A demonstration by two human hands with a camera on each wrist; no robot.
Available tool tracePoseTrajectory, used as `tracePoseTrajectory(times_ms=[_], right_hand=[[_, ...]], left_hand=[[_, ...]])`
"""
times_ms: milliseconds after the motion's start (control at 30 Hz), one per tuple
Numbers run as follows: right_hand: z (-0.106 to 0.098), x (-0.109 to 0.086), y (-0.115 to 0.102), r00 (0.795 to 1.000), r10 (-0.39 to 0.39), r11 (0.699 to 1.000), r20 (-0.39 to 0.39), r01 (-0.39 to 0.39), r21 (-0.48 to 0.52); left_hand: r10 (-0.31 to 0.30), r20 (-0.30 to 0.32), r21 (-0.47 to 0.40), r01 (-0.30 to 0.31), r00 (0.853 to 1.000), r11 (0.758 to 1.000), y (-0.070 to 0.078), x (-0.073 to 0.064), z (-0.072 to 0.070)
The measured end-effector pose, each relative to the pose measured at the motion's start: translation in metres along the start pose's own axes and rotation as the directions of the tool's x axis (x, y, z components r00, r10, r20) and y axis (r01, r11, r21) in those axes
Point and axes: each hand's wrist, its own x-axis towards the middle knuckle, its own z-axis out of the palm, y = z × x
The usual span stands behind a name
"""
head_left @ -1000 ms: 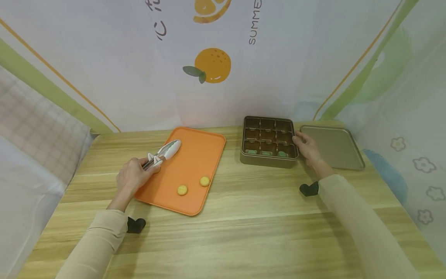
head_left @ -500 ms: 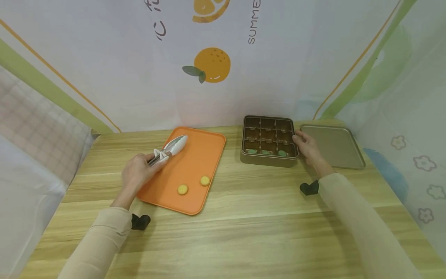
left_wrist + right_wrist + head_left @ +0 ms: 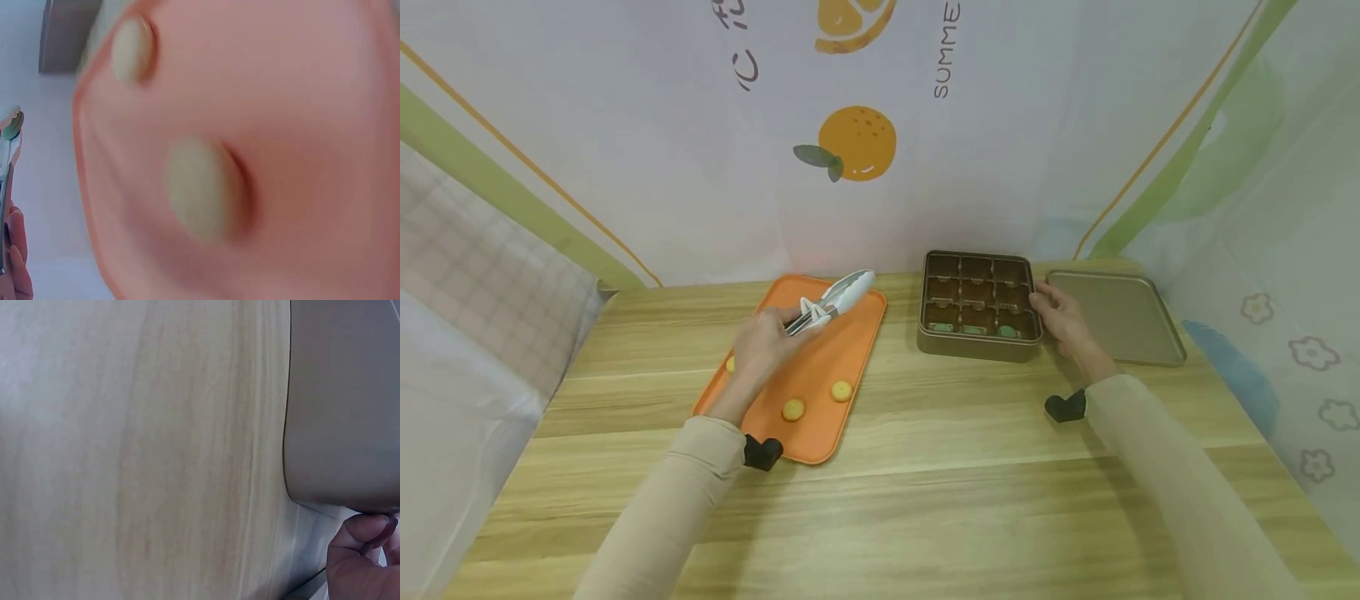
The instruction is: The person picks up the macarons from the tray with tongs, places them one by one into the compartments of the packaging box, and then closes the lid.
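Observation:
My left hand (image 3: 767,346) grips a pair of tongs (image 3: 829,307) with white tips, raised over the orange tray (image 3: 820,442). A small green round piece (image 3: 12,127) sits between the tips in the left wrist view. Yellow round cookies (image 3: 793,409) lie on the tray, one partly hidden by my left hand. At the right rim of a bronze tin box (image 3: 977,345), my right hand (image 3: 1067,321) holds the wall with its fingers. The box has a brown divided insert, with green pieces (image 3: 973,330) in the front row of compartments.
A flat bronze lid (image 3: 1120,317) lies right of the box, close to my right hand. A printed cloth (image 3: 857,217) hangs behind the wooden table (image 3: 925,500). More cloth hangs on both sides.
My left hand has moved right and away from me with the tongs, from the tray's left side toward its far right corner. A yellow cookie at the left has come into sight. My right hand has stayed put.

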Motion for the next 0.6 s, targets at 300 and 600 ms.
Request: tracePoseTrajectory(times_ms=[300, 600], right_hand=[[0.000, 0.001, 0.000, 1.000, -0.009, 1.000, -0.023, 0.009, 0.020], [0.001, 0.003, 0.003, 1.000, -0.013, 1.000, -0.023, 0.013, 0.025]], left_hand=[[0.016, 0.065, -0.044, -0.013, 0.998, 0.999, 0.056, 0.019, 0.032], [0.057, 0.068, -0.047, -0.054, 0.996, 0.997, 0.088, 0.033, 0.059]])
